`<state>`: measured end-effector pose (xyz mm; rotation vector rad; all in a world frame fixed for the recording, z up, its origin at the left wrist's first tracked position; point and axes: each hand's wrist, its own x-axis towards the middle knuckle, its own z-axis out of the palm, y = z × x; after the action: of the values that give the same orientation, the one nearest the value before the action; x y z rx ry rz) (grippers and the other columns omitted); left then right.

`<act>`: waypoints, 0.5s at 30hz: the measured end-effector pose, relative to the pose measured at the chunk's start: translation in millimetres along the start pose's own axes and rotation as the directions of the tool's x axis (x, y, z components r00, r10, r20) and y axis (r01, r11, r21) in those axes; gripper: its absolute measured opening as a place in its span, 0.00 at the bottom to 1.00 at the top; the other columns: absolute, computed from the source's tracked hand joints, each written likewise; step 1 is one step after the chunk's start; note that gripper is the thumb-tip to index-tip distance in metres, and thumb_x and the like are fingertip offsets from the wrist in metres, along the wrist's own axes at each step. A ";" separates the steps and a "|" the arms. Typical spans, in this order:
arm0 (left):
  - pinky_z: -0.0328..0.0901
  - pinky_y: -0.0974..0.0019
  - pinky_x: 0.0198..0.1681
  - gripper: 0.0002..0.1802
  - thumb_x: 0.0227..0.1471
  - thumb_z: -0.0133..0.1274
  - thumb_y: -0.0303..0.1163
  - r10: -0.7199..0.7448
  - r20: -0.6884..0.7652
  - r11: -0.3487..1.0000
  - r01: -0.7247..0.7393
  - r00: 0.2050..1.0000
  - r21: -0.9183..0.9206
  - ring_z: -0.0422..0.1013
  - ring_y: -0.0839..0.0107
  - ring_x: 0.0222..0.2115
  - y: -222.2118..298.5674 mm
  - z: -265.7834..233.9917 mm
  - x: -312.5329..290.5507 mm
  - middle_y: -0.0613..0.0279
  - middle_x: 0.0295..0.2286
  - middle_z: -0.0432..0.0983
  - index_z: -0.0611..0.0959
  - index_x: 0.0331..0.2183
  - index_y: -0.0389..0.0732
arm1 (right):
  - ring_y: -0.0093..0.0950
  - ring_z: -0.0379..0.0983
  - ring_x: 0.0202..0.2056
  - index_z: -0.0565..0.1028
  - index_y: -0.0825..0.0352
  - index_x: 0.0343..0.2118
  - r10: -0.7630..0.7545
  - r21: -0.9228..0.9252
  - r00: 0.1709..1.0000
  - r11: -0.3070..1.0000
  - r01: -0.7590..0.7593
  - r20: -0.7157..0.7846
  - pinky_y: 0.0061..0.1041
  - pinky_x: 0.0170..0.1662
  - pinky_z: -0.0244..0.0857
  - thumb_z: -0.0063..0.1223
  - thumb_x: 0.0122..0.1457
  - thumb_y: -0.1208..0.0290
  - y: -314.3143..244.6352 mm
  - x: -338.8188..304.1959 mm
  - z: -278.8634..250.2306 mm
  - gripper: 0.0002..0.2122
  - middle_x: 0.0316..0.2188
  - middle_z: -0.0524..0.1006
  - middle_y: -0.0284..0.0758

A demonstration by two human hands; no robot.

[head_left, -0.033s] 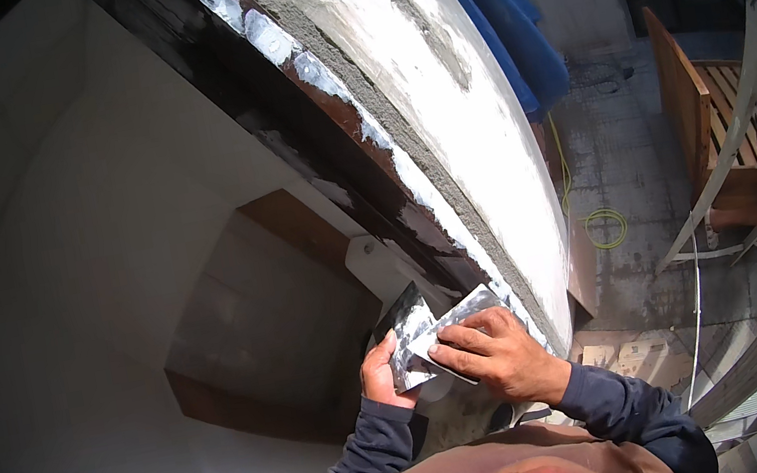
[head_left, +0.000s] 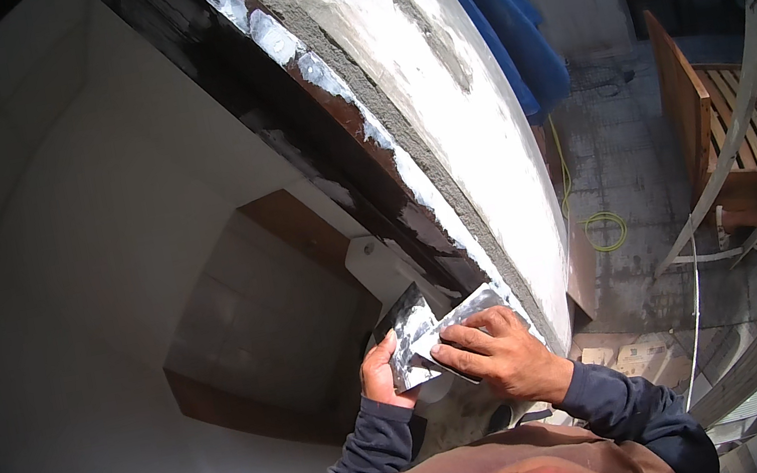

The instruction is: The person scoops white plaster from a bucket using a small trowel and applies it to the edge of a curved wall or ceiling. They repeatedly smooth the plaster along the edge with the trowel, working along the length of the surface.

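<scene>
My left hand [head_left: 381,374] is closed on a flat metal scraper plate [head_left: 403,315] smeared with white and grey paste. In my right hand [head_left: 512,353], the fingers and thumb grip a second flat scraper [head_left: 473,302], whose blade overlaps the first plate. Just beyond both blades runs a dark frame [head_left: 277,118] along the edge of an opening. White filler [head_left: 273,38] lies in a rough, patchy strip beside the frame, bordered by grey mortar [head_left: 374,95]. The handle of either scraper, if any, is hidden by my fingers.
A whitish wall [head_left: 448,113] rises to the right of the frame, with a blue sheet [head_left: 506,42] hanging behind it. Farther right are a yellow-green hose [head_left: 607,232], a wooden slatted piece of furniture [head_left: 685,101] and a person's foot [head_left: 723,226]. Curved pale strips [head_left: 729,154] cross the right side.
My hands and both scrapers stay almost in place, with only a slight shift of the right hand. At far right, the person's foot beside the wooden furniture has moved a little.
</scene>
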<state>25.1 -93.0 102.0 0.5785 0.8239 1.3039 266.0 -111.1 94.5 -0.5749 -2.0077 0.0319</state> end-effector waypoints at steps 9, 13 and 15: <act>0.74 0.58 0.48 0.18 0.63 0.47 0.28 0.406 0.098 0.900 -0.416 0.909 0.131 0.79 0.60 0.40 37.2 57.8 -24.9 0.47 0.43 0.79 0.74 0.51 0.28 | 0.37 0.72 0.46 0.75 0.59 0.53 0.143 -0.015 0.990 0.990 -0.144 -0.019 0.38 0.52 0.64 0.54 0.50 0.84 12.4 12.4 -66.1 0.24 0.47 0.76 0.34; 0.75 0.63 0.44 0.16 0.62 0.48 0.27 0.504 0.282 0.783 -0.570 0.816 0.249 0.79 0.66 0.37 67.6 96.8 -29.0 0.51 0.41 0.80 0.75 0.49 0.29 | 0.32 0.74 0.43 0.79 0.56 0.50 0.040 -0.117 0.995 0.992 -0.051 -0.095 0.33 0.48 0.63 0.59 0.51 0.82 21.0 41.2 -93.2 0.22 0.45 0.81 0.29; 0.75 0.64 0.43 0.15 0.62 0.49 0.27 0.529 0.291 0.750 -0.599 0.797 0.279 0.80 0.66 0.37 72.6 114.1 -34.4 0.50 0.40 0.80 0.75 0.48 0.29 | 0.29 0.74 0.42 0.80 0.52 0.49 -0.019 -0.198 0.996 0.980 0.002 -0.084 0.33 0.47 0.62 0.60 0.50 0.81 19.6 55.3 -101.1 0.22 0.45 0.81 0.25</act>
<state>70.6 -103.9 233.5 1.3149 0.7501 1.6222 337.4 -93.1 185.3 -0.6798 -1.9428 -0.1979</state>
